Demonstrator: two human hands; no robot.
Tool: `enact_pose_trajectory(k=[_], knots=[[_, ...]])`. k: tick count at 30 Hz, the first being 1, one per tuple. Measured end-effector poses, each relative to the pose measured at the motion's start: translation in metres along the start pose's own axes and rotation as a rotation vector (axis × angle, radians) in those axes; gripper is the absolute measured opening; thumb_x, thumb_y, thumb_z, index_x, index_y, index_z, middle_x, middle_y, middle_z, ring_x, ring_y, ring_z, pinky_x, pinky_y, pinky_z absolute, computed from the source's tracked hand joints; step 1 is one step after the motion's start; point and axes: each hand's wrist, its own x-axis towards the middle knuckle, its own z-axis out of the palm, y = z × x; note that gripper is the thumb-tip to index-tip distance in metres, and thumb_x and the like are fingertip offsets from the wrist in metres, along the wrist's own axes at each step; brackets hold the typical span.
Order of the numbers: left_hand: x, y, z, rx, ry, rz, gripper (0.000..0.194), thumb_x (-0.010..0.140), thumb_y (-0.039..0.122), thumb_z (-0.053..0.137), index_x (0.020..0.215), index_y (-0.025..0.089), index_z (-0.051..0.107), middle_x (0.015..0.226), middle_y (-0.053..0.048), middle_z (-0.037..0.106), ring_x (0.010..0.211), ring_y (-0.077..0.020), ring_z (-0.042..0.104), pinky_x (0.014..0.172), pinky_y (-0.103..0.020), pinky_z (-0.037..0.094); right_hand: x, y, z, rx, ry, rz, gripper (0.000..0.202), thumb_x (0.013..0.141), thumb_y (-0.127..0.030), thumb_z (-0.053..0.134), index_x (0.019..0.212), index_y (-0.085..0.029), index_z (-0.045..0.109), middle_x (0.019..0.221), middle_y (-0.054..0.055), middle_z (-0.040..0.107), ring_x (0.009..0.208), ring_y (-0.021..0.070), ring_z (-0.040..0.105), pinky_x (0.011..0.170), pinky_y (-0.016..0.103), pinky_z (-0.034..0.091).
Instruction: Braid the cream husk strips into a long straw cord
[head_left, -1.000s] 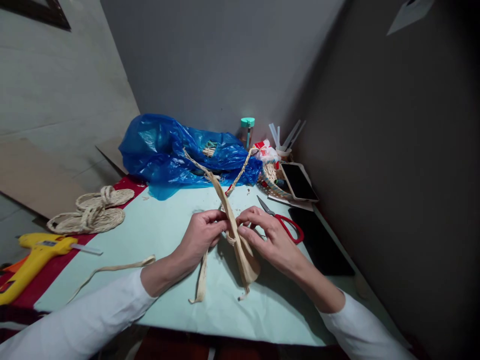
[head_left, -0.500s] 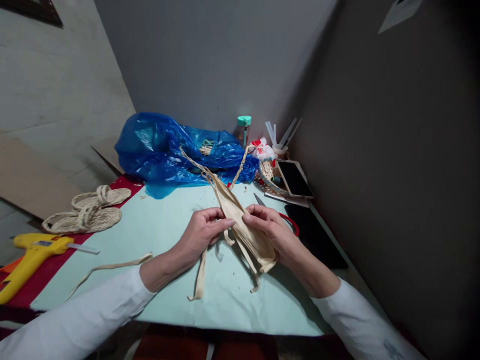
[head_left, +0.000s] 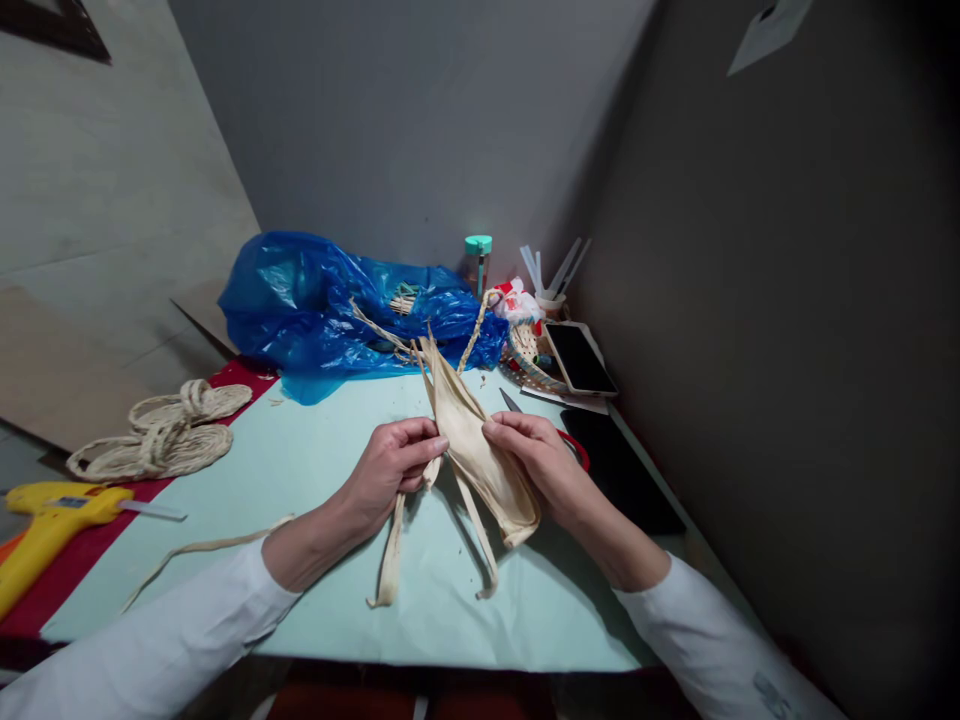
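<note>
A pale, dry corn husk (head_left: 480, 450), wide and slightly cupped, is stretched between my two hands above the table. My left hand (head_left: 394, 462) pinches its left edge between thumb and fingers. On the opposite edge, my right hand (head_left: 534, 455) has a similar pinch, with some fingers hidden behind the husk. Narrow strips hang below, one curled strip (head_left: 390, 565) under my left hand and another (head_left: 478, 540) beneath the husk. A braided cord (head_left: 475, 335) rises behind the husk's top, beside thin loose strands (head_left: 381, 330).
A blue plastic bag (head_left: 292, 300) lies along the back. Woven sandals (head_left: 176, 435) and a yellow glue gun (head_left: 56, 510) are on the left. Scissors (head_left: 577, 450), a black pad (head_left: 626, 470), a phone (head_left: 580, 357) and a basket (head_left: 525, 365) sit right. A jar (head_left: 478, 262) stands behind.
The husk is spread wider and flatter between my hands, its top no longer reaching as far back. The view has shifted slightly. Both pinches remain.
</note>
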Motion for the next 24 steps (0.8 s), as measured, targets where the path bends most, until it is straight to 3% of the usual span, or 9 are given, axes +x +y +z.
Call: enact_pose_trajectory(k=[9,15,21,24], knots=[[0.003,-0.004,-0.002,-0.014,-0.019,0.001,0.025,0.075,0.035,0.067,0.073,0.014,0.054,0.053,0.009,0.029,0.043,-0.0010,0.014,0.040,-0.017,0.007,-0.001,-0.001,-0.003,-0.002,0.000,-0.020,0.027,0.076,-0.040,0.059,0.065,-0.016,0.053,0.057,-0.001,0.046,0.052,0.0108,0.038,0.049,0.024,0.030],[0.001,-0.003,0.000,0.092,0.007,0.069,0.026,0.075,0.037,0.066,0.073,0.013,0.057,0.053,0.007,0.037,0.042,-0.0020,0.025,0.040,-0.018,0.015,0.000,-0.008,0.002,-0.056,0.005,-0.061,0.030,0.078,-0.042,0.061,0.068,-0.016,0.052,0.062,-0.002,0.046,0.057,0.0103,0.040,0.053,0.023,0.031],[0.002,-0.005,0.001,0.094,0.005,0.052,0.028,0.073,0.040,0.066,0.075,0.013,0.059,0.051,0.008,0.035,0.041,-0.0027,0.023,0.040,-0.018,0.013,0.001,-0.012,0.006,0.077,-0.166,0.048,0.035,0.075,-0.048,0.066,0.076,-0.015,0.055,0.067,0.000,0.051,0.061,0.0120,0.047,0.059,0.024,0.037],[0.002,-0.005,0.002,0.075,0.017,0.049,0.030,0.072,0.042,0.067,0.073,0.014,0.058,0.049,0.009,0.032,0.041,-0.0027,0.021,0.040,-0.018,0.012,0.002,-0.011,0.006,0.079,-0.115,0.013,0.035,0.075,-0.050,0.066,0.077,-0.016,0.054,0.068,0.000,0.051,0.062,0.0130,0.048,0.061,0.025,0.039]])
